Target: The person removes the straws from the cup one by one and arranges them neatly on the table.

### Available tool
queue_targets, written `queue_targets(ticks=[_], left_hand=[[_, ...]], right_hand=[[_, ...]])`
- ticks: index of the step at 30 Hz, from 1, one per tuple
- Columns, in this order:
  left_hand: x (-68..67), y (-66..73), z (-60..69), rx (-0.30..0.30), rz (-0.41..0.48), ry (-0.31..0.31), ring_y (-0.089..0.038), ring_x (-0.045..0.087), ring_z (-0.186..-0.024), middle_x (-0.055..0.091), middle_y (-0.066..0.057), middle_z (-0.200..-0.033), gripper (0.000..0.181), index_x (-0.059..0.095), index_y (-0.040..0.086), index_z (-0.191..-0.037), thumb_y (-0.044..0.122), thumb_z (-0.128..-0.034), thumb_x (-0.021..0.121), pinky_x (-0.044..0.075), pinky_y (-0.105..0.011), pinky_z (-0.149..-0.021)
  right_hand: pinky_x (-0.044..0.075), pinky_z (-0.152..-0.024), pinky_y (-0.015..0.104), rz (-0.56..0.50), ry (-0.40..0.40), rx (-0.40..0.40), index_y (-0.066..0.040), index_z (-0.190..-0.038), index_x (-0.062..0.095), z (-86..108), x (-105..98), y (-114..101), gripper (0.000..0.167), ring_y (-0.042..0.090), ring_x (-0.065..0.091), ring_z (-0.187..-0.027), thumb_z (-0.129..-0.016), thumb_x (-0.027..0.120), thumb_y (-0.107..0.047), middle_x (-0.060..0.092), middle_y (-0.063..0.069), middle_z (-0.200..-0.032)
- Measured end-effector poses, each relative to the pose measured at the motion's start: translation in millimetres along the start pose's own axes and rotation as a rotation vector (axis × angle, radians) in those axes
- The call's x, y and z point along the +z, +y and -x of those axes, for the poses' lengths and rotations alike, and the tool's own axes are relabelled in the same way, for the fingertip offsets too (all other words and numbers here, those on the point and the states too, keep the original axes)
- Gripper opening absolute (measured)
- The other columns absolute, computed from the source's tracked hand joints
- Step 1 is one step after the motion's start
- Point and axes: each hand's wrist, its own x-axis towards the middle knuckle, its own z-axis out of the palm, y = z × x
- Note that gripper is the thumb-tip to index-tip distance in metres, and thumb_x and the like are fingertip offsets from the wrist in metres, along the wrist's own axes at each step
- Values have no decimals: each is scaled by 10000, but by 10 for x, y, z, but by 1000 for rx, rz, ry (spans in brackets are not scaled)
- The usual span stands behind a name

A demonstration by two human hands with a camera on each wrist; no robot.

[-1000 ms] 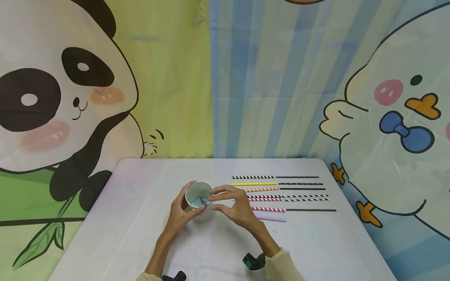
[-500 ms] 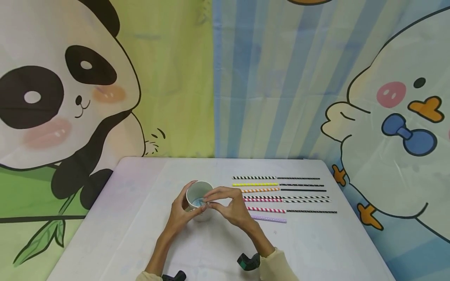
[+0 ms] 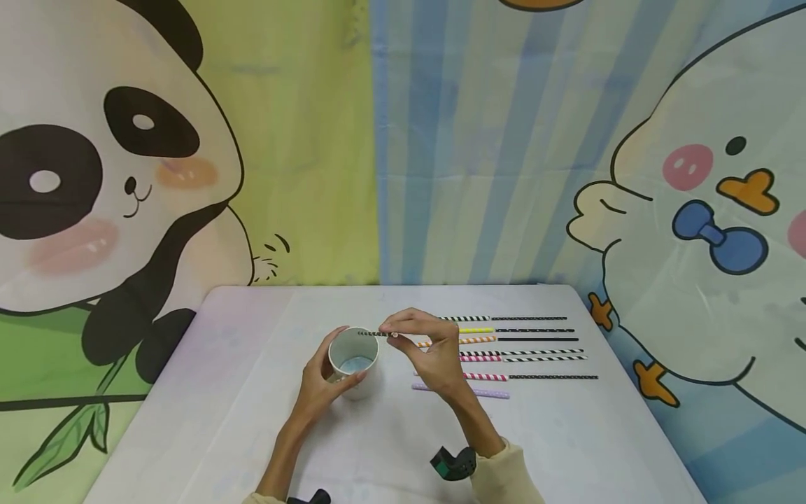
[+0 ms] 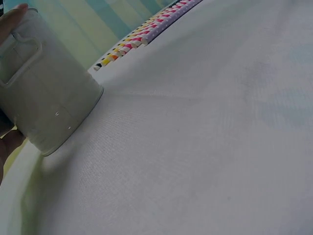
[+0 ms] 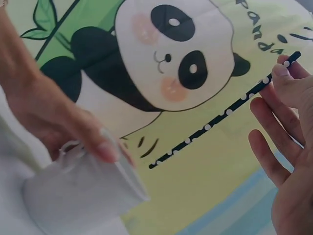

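A white mug [image 3: 342, 344] is held in my left hand [image 3: 317, 385], at the middle of the table in the head view. Its handle and lower wall show in the left wrist view, where the mug [image 4: 58, 98] has small water-like drops on it. I cannot tell whether its base touches the table. Pinched between thumb and fingers of my right hand [image 3: 434, 350] is a black paper straw with white dots [image 5: 208, 126]. The straw [image 3: 370, 334] lies nearly level in the head view, its far end over the mug's mouth. Something pale blue shows inside the bottom of the mug.
Right of the mug, paper straws lie in rows on the white tablecloth [image 3: 220, 434]: a purple straw [image 3: 494, 394] nearest, pink, orange and yellow striped ones behind, several black-patterned straws [image 3: 554, 377] to their right. A cartoon-printed curtain [image 3: 315, 140] hangs behind the table.
The right hand, with the straw, has moved up and right, away from the mug's inside. The straw has come out above the rim. The left hand still holds the mug in place.
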Motion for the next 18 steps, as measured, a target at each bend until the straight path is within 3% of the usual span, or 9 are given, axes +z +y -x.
queue_targets(ticks=[9,14,18], left_hand=[[-11,-22,-3,4,-13,3,-453,636,-1325,612,-114,-1543,941,447,297,-1658,167,-871,945,582,-395,-1091],[-7,-7,-4,9,-3,3,-472,626,-1333,611,-127,-1542,939,460,290,-1652,141,-862,947,582,-399,-1093],[-11,-6,-8,18,3,0,-463,638,-1317,617,-136,-1530,932,463,289,-1650,132,-865,942,584,-372,-1082]], right_hand=[[630,-870,267,-5,46,-73,-21,-1094,856,-103,-241,-223,237,191,740,-984,-920,787,124,778,170,-995],[621,-873,248,52,40,-66,-17,-1085,858,-76,-403,-265,145,217,742,-973,-965,791,30,785,151,-1001],[604,-848,242,106,29,-68,-21,-1083,858,-31,-548,-274,189,217,737,-957,-944,786,84,786,139,-998]])
